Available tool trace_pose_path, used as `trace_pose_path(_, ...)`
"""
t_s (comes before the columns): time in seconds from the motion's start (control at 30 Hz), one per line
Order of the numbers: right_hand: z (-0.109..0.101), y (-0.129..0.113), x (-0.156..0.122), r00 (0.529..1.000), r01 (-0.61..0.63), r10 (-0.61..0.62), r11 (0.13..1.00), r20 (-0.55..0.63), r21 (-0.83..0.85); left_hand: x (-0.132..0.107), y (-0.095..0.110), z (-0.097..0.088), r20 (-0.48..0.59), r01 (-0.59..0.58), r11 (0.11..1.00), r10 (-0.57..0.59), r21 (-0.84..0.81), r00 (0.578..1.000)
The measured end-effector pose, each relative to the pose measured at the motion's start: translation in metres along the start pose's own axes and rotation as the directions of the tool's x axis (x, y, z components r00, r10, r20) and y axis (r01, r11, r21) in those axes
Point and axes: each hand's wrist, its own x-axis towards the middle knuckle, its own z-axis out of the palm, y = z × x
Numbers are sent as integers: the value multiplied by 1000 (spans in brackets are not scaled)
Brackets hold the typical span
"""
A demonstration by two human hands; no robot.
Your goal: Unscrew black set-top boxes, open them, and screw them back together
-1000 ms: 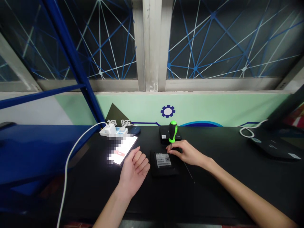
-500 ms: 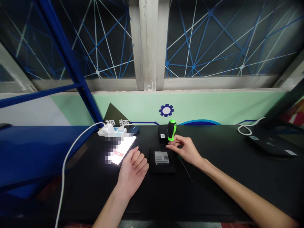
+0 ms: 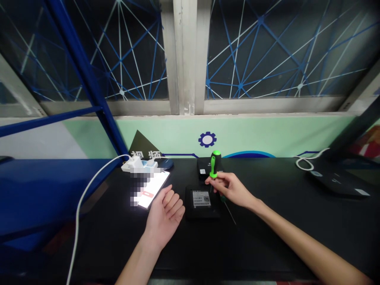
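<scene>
My right hand pinches the shaft of a black and green screwdriver just under its handle. The screwdriver stands upright over the upper right corner of a flat black box-like device with a white label; its tip is hard to see. Beside the device's left edge, my left hand is curled into a loose fist, palm side partly up; whatever its fingers may hold is hidden. A second, thin-shafted screwdriver lies on the table under my right hand, its dark green handle partly covered.
A lit phone lies left of my left hand. Behind it are a white power strip and a white cable. Another black device sits behind the screwdriver, and a larger one lies far right on the black table.
The upright screwdriver has turned about its axis: its green stripe has gone from the right side to the left. My right fingers have shifted around the shaft. My left hand is nearly still.
</scene>
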Motion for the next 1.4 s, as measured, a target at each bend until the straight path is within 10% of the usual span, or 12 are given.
trace_pose_path(0.27, 10, 3, 3, 983, -88, 133, 943, -124, 320, 0, -1, 1, -19, 4, 1000, -4, -4, 1000)
trace_pose_path(0.57, 3, -5, 2, 998, -58, 53, 971, 26, 232, 1, 0, 1, -25, 11, 999, -11, -36, 1000)
trace_pose_path(0.9, 11, -2, 4, 979, -78, 141, 928, -149, 363, 0, -1, 0, -55, 0, 1000, -2, -27, 998)
trace_pose_path(1.4, 13, -2, 6, 982, -107, 154, 929, -108, 354, -1, -2, 1, -74, 1, 1000, 1, 27, 997)
